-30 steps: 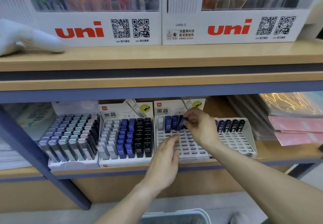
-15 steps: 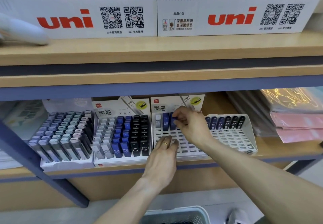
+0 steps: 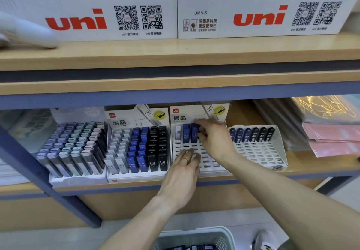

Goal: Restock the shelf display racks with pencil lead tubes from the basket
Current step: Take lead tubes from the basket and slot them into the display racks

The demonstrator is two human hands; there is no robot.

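So right now the right hand (image 3: 212, 139) is up at the back row of the mostly empty rack (image 3: 204, 162), fingers curled and pinching a dark tube (image 3: 199, 131) just right of the two blue tubes (image 3: 190, 134) already standing there. That tube stands roughly upright with its long axis running up along the rack's slope, same as its neighbours, so my guess is the next bit is just pushing it down into its slot. It looks like the slot right beside the second blue one, but the fingers cover the bottom end, so I can't tell if it's seated yet. The left hand (image 3: 183, 173) is lower down, fingers fairly straight and resting flat on the rack's front rows, holding nothing, probably just steadying it. So the right hand is the one on the job, and the left is near the front edge, well below the tube. Spare tubes sit in the basket (image 3: 194, 236) at the bottom of the view, close to the person and under both arms, so either hand has to come back and down to reach them. Lots of open slots left, so early days for this rack.
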